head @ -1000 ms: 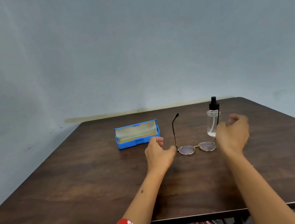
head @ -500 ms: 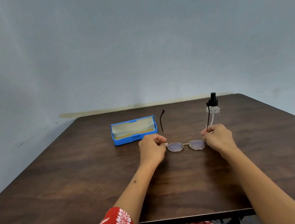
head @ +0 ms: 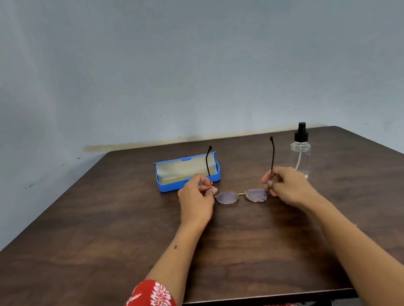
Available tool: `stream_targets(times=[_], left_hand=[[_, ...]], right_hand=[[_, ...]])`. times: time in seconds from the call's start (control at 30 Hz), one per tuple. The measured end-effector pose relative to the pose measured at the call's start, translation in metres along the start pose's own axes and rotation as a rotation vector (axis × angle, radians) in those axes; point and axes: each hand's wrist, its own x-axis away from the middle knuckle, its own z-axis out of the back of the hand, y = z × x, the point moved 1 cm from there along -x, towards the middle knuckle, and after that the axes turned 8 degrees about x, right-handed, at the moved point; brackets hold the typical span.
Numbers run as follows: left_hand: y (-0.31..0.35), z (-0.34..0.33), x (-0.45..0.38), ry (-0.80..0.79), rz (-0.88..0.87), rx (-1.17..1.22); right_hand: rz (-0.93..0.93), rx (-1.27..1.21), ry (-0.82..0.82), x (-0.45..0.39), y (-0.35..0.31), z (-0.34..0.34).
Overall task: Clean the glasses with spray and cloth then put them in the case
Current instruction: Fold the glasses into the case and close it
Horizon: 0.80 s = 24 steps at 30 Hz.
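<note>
Glasses (head: 241, 196) sit between my two hands over the middle of the dark wooden table (head: 76, 245), their temples open and pointing away from me. My left hand (head: 196, 200) pinches the left temple near its hinge; my right hand (head: 289, 186) pinches the right one. Behind lie the open blue case (head: 187, 172) and, to the right, the clear spray bottle (head: 302, 151).

A dark wooden table (head: 102, 237) stands against a plain, scuffed pale blue-grey wall (head: 177, 49).
</note>
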Motion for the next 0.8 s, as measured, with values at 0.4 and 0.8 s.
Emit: stream_targets(times=[0.4,0.8], left_hand=[[-0.004,0.0,-0.002,-0.058,-0.126,-0.145],[0.006,-0.006,0.0,-0.22,-0.218,-0.491]], right_hand=[[0.061,-0.073,0.115,0.004,0.013,-0.013],[0.018,-0.213,0.064,0.004,0.015,-0.007]])
